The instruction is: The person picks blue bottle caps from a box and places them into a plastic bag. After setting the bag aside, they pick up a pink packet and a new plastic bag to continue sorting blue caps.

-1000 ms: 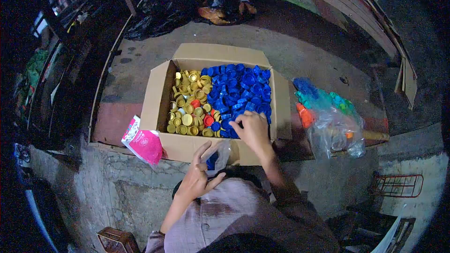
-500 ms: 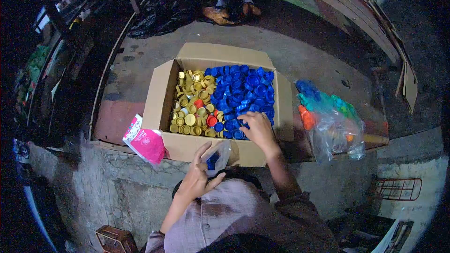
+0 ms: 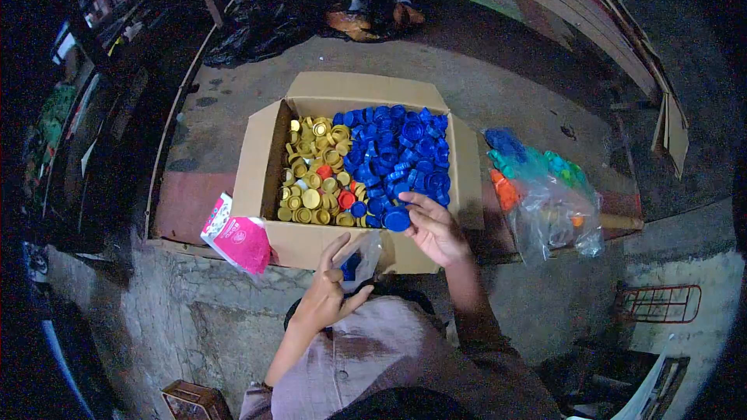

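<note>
Cardboard box [image 3: 247,163]: yellow caps [image 3: 311,199] and a few red caps [image 3: 347,200] fill its left part, blue caps [image 3: 389,148] its right.
Right hand [image 3: 437,235]: pinching one blue cap [image 3: 397,220] over the box's near edge.
Left hand [image 3: 324,297]: thumb and fingers spread at a small clear bag [image 3: 371,253] before the box, blue contents inside.
Larger clear bag [image 3: 541,214]: right of the box, orange and green pieces inside.

A platform [image 3: 506,93] carries a cardboard box [image 3: 366,89] and bags [image 3: 545,206].
</note>
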Motion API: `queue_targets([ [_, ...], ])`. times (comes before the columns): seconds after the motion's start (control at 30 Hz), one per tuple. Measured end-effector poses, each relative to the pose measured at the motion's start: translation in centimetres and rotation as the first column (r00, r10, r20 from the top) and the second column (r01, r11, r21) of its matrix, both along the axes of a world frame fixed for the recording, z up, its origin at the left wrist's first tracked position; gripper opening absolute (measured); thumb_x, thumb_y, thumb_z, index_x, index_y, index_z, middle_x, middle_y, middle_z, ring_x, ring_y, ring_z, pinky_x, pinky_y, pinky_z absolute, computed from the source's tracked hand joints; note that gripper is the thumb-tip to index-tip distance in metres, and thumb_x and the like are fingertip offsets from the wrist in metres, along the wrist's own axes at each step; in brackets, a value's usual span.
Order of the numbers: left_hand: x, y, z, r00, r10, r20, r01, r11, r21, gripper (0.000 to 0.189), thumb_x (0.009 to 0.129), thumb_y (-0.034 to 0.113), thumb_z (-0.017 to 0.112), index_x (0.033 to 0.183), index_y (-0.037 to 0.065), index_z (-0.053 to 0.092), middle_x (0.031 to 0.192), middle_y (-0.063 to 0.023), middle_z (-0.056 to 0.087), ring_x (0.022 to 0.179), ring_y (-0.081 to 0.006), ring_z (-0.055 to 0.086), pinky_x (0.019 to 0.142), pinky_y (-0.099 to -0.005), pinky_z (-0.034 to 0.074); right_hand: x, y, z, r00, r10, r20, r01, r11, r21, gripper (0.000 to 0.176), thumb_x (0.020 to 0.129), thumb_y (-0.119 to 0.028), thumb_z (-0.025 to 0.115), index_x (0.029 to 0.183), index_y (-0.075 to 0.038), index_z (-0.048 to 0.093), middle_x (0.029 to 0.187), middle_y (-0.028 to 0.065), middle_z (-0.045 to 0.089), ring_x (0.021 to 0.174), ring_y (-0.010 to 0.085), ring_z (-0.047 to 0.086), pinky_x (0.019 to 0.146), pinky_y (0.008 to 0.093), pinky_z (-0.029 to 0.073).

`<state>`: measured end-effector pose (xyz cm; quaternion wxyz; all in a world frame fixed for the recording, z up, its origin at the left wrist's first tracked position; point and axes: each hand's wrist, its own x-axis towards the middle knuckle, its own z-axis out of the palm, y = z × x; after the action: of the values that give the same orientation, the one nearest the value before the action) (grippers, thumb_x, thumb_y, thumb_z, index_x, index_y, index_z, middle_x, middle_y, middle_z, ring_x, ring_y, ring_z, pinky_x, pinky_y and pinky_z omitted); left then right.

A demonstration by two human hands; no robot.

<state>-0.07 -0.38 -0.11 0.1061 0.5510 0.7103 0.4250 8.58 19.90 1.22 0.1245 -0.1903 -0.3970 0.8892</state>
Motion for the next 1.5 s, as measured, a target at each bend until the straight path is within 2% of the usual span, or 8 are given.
queue_targets([
  [0.1, -0.2, 0.0, 0.8, 1.0, -0.007, 0.005, 0.007, 1.0, -0.028, 0.05, 0.069, 0.021, 0.07, 0.078, -0.008, 0.03, 0.121, -0.0348, 0.027, 0.114, -0.0445, 0.035, 0.09, -0.0404, 0.039, 0.0, -1.9, 1.8, 0.998, 0.061, 0.014, -0.062, 0.929, 0.364, 0.026, 0.083, -0.014, 0.052, 0.108, -0.007, 0.053, 0.08, -0.0012, 0.055, 0.069, 0.0098, 0.052, 0.065, 0.0228, 0.043],
  [0.17, -0.2, 0.1, 0.8, 0.999, -0.021, -0.031, 0.02, 0.999, -0.024, 0.05, 0.069, 0.021, 0.07, 0.078, -0.008, 0.03, 0.121, -0.0342, 0.028, 0.114, -0.0446, 0.035, 0.09, -0.0404, 0.039, 0.2, -3.5, 4.0, 0.847, 0.176, 0.501, -0.526, 0.157, 0.836, 0.021, 0.079, -0.012, 0.057, 0.099, -0.009, 0.06, 0.081, 0.0019, 0.059, 0.078, 0.0119, 0.054, 0.065, 0.0271, 0.041],
  [0.23, -0.2, 0.0, 0.9, 0.997, -0.041, -0.068, 0.039, 0.999, -0.024, 0.05, 0.069, 0.02, 0.07, 0.079, -0.008, 0.03, 0.121, -0.0337, 0.028, 0.113, -0.0447, 0.035, 0.09, -0.0405, 0.04, 0.0, -5.0, 2.8, 0.971, 0.081, 0.224, -0.215, -0.104, 0.971, 0.013, 0.076, -0.012, 0.059, 0.087, -0.011, 0.065, 0.08, 0.0026, 0.061, 0.073, 0.0163, 0.055, 0.063, 0.0303, 0.042],
  [0.3, -0.2, 0.0, 0.9, 0.998, -0.024, -0.053, 0.022, 0.999, -0.031, 0.051, 0.069, 0.021, 0.07, 0.079, -0.008, 0.029, 0.121, -0.0324, 0.028, 0.113, -0.0445, 0.036, 0.09, -0.0404, 0.04, -0.6, -3.6, 1.2, 0.993, -0.023, 0.114, -0.111, 0.127, 0.986, 0.01, 0.076, -0.014, 0.059, 0.083, -0.01, 0.064, 0.075, 0.0049, 0.062, 0.065, 0.0203, 0.055, 0.061, 0.0313, 0.042],
  [0.73, -0.6, -0.2, 1.0, 1.0, 0.021, -0.014, -0.021, 0.999, -0.035, 0.052, 0.069, 0.021, 0.069, 0.077, -0.007, 0.026, 0.118, -0.0332, 0.031, 0.11, -0.045, 0.038, 0.087, -0.0428, 0.042, -3.5, 0.5, -3.3, 0.825, -0.474, 0.308, -0.439, -0.195, 0.877, 0.018, 0.066, -0.021, 0.067, 0.074, -0.006, 0.065, 0.068, 0.0123, 0.061, 0.068, 0.0278, 0.059, 0.063, 0.036, 0.046],
  [1.23, -0.6, 0.4, -0.4, 0.998, -0.049, -0.03, 0.052, 0.993, 0.103, 0.066, 0.071, 0.019, 0.068, 0.105, 0.004, 0.013, 0.121, -0.0317, 0.027, 0.109, -0.0481, 0.037, 0.088, -0.0478, 0.04, -0.5, -0.9, -2.5, 0.998, -0.006, -0.056, 0.039, 0.798, 0.601, 0.023, 0.07, 0.002, 0.054, 0.09, -0.003, 0.062, 0.08, 0.0024, 0.052, 0.071, 0.0073, 0.047, 0.061, 0.0184, 0.035],
  [1.4, -0.6, 0.4, 0.4, 0.999, -0.043, -0.031, 0.043, 0.999, -0.004, 0.058, 0.071, 0.018, 0.068, 0.093, 0.003, 0.017, 0.119, -0.0323, 0.029, 0.109, -0.0473, 0.037, 0.087, -0.0465, 0.04, -1.1, -5.0, 3.0, 0.981, -0.107, 0.159, -0.162, -0.016, 0.987, 0.015, 0.06, -0.02, 0.072, 0.065, -0.01, 0.062, 0.075, 0.0042, 0.049, 0.076, 0.0209, 0.049, 0.065, 0.0303, 0.039],
  [1.5, -0.5, 0.3, 0.9, 0.999, -0.032, -0.017, 0.032, 0.999, -0.028, 0.058, 0.07, 0.018, 0.069, 0.091, 0.002, 0.017, 0.119, -0.0329, 0.03, 0.109, -0.0465, 0.038, 0.087, -0.0447, 0.041, -1.4, -4.1, 2.4, 0.994, -0.094, 0.056, -0.041, 0.157, 0.987, 0.014, 0.061, -0.016, 0.071, 0.063, -0.009, 0.06, 0.074, 0.0051, 0.05, 0.074, 0.0219, 0.05, 0.064, 0.0303, 0.039],
])
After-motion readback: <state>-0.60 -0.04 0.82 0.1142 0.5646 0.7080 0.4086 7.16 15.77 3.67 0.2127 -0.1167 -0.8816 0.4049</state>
